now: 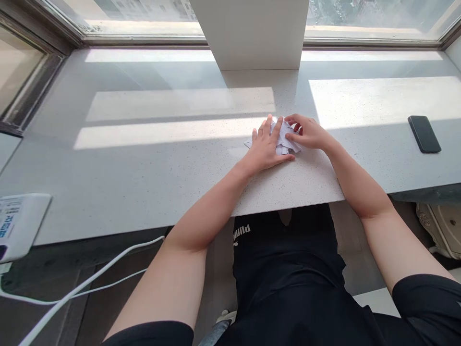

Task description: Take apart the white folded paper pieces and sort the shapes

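Observation:
A small heap of white paper pieces lies on the pale speckled windowsill counter, a little way in from its front edge. My left hand is flat over the left part of the heap with its fingers spread, hiding some of the pieces. From the right, my right hand reaches in with curled fingers, its thumb and fingertips closed at the paper. Dark lines show on some of the pieces. Their exact shapes are partly covered by my fingers.
A black phone lies at the right. On the far left is a white device with a label, and white cables hang below the counter. A white pillar stands at the back between window panes.

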### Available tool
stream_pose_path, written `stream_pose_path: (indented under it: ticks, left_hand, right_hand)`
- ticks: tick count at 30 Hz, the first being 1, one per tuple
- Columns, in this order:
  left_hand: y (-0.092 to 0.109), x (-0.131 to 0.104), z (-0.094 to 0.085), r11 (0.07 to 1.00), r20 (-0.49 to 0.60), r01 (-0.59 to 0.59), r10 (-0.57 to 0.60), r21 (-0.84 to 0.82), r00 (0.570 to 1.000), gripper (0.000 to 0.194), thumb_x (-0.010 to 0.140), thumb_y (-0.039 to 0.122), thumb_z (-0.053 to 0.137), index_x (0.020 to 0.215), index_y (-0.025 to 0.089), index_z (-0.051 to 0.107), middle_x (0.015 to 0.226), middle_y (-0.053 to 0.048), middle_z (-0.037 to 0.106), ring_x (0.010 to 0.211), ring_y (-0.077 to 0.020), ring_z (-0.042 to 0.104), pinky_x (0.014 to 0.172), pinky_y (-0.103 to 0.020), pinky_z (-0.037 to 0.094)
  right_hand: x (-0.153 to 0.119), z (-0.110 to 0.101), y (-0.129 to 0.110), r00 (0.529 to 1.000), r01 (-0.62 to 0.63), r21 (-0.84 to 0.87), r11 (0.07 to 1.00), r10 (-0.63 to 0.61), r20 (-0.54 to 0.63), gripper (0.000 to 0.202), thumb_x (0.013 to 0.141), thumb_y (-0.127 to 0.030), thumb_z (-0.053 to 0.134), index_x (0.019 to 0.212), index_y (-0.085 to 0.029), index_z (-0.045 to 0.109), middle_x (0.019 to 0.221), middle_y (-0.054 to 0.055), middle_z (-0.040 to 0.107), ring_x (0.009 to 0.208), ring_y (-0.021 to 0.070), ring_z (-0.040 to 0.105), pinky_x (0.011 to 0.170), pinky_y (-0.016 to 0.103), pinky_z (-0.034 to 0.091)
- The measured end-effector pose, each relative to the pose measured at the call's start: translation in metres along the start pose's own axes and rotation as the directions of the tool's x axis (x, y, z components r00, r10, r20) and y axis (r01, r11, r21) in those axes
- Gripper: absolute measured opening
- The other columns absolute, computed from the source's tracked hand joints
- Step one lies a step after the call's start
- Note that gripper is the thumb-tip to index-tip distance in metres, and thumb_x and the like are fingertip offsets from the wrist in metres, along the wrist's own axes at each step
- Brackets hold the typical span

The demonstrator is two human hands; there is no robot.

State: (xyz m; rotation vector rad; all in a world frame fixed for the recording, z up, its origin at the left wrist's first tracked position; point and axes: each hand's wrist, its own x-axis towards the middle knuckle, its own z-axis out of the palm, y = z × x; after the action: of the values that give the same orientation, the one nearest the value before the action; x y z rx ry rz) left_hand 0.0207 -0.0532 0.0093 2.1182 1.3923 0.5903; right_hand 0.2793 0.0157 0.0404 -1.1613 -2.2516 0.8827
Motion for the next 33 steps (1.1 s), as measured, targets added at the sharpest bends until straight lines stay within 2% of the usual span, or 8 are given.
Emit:
stream_pose_path:
  ticks: [7,11,14,17,22,25,29,33]
  left_hand:
    - [0.001,0.001,-0.009,0.993,-0.053,-0.103,0.100,-0.052,0.994,0.155,0.078,0.111,0.098,0.204,0.046,0.036,0.218,-0.018,0.015,0.201,-0.0643,0.003,0.158,-0.092,0.011]
    - [0.004,-0.001,-0.004,0.999,-0.097,-0.043,0.044,0.007,0.994,0.145,0.085,0.111,0.092,0.203,0.044,0.041,0.218,-0.019,0.016,0.202,-0.0639,0.001,0.158,-0.092,0.010]
    - [0.001,0.001,0.002,1.000,-0.128,0.000,0.003,0.026,0.992,0.143,0.087,0.109,0.093,0.202,0.040,0.043,0.218,-0.022,0.016,0.201,-0.0650,0.002,0.157,-0.093,0.007]
    - [-0.004,0.002,0.006,1.000,-0.121,-0.004,0.004,0.001,0.993,0.142,0.091,0.107,0.091,0.203,0.037,0.039,0.216,-0.025,0.021,0.200,-0.0643,0.012,0.156,-0.094,0.010]
    - [-0.007,0.002,0.008,1.000,-0.126,-0.028,0.029,0.011,0.992,0.145,0.093,0.102,0.093,0.204,0.029,0.032,0.214,-0.030,0.023,0.199,-0.0615,0.020,0.159,-0.087,0.017]
    - [-0.010,0.003,0.011,0.998,-0.172,-0.062,0.063,0.012,0.983,0.146,0.094,0.107,0.089,0.203,0.027,0.031,0.213,-0.030,0.025,0.198,-0.0611,0.022,0.159,-0.085,0.020]
    - [-0.016,0.007,0.014,0.994,-0.192,-0.106,0.109,0.024,0.975,0.147,0.093,0.111,0.084,0.204,0.033,0.027,0.206,-0.027,0.042,0.192,-0.0586,0.038,0.157,-0.082,0.029]
    - [-0.016,0.009,0.011,0.994,-0.168,-0.102,0.107,0.039,0.980,0.137,0.104,0.097,0.081,0.207,0.029,0.021,0.186,-0.025,0.066,0.174,-0.0529,0.060,0.152,-0.076,0.040]
  right_hand:
    - [0.002,0.004,0.003,1.000,0.008,0.070,0.998,-0.006,-0.023,0.060,0.103,-0.055,0.090,0.157,-0.030,0.080,0.163,0.017,0.085,0.123,0.0389,0.085,0.115,0.066,0.077]
    - [0.002,0.008,0.007,0.997,0.008,-0.004,1.000,-0.008,-0.079,0.062,0.102,-0.050,0.091,0.158,-0.030,0.078,0.170,0.019,0.079,0.127,0.0402,0.082,0.116,0.067,0.075]
    - [0.002,0.006,0.008,0.995,-0.019,-0.028,0.999,0.016,-0.097,0.059,0.105,-0.053,0.090,0.158,-0.030,0.077,0.161,0.019,0.083,0.125,0.0398,0.080,0.121,0.068,0.072]
    - [0.003,0.004,0.006,0.995,-0.054,0.008,0.999,0.054,-0.087,0.058,0.109,-0.061,0.086,0.156,-0.029,0.077,0.148,0.017,0.086,0.118,0.0373,0.081,0.120,0.065,0.072]
    - [0.005,0.005,0.000,0.996,-0.061,0.075,0.995,0.065,-0.063,0.063,0.099,-0.061,0.097,0.151,-0.030,0.078,0.146,0.015,0.085,0.112,0.0357,0.082,0.114,0.062,0.074]
    - [0.007,0.004,0.002,0.991,-0.080,0.152,0.985,0.095,-0.092,0.060,0.099,-0.060,0.099,0.148,-0.032,0.077,0.146,0.014,0.083,0.111,0.0342,0.081,0.109,0.060,0.076]
    - [0.011,0.000,0.014,0.982,-0.101,0.299,0.949,0.143,-0.121,0.060,0.102,-0.064,0.099,0.148,-0.034,0.075,0.141,0.012,0.079,0.110,0.0327,0.080,0.100,0.056,0.076]
    - [0.014,-0.005,0.023,0.982,-0.090,0.422,0.902,0.151,-0.114,0.066,0.100,-0.072,0.102,0.146,-0.034,0.073,0.126,0.010,0.080,0.113,0.0325,0.080,0.100,0.054,0.076]
